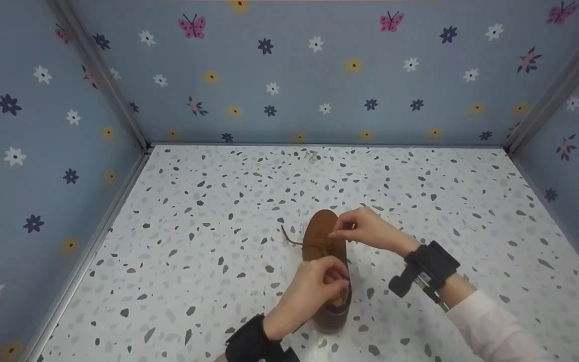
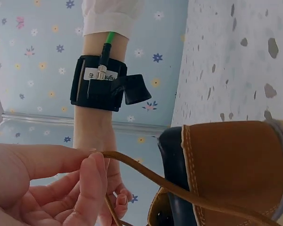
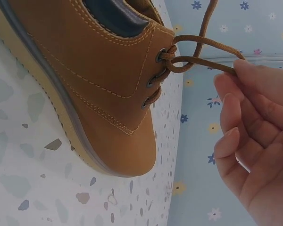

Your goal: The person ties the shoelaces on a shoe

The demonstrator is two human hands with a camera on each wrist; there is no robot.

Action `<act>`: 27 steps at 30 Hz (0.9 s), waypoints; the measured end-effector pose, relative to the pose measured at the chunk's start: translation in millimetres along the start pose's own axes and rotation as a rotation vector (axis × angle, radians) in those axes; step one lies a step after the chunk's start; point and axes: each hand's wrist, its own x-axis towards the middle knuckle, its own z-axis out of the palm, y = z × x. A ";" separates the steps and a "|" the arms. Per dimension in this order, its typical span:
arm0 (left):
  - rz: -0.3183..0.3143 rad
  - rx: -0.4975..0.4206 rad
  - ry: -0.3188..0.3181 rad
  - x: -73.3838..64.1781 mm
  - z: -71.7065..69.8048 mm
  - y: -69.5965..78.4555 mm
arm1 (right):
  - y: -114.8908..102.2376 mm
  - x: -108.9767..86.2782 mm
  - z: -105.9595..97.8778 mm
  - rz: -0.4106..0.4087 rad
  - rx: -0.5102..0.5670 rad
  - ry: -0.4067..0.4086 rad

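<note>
The brown shoe (image 1: pixel 321 224) sits toward six o'clock on the bench (image 1: pixel 194 261), toe at twelve; left hand (image 1: pixel 313 282) and right hand (image 1: pixel 371 229) each pinch its lace (image 2: pixel 155 178). Uneven tugging could, I think, slip the loop (image 3: pixel 212 64).

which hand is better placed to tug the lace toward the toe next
Likely the right hand: it pinches the lace and sits nearer the shoe's toe. The left hand also pinches lace, but nearer the heel.
</note>
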 end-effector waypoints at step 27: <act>0.134 0.179 0.257 29.5 -42.3 -27.4 | -3.1 2.1 -5.8 -0.004 0.023 -0.076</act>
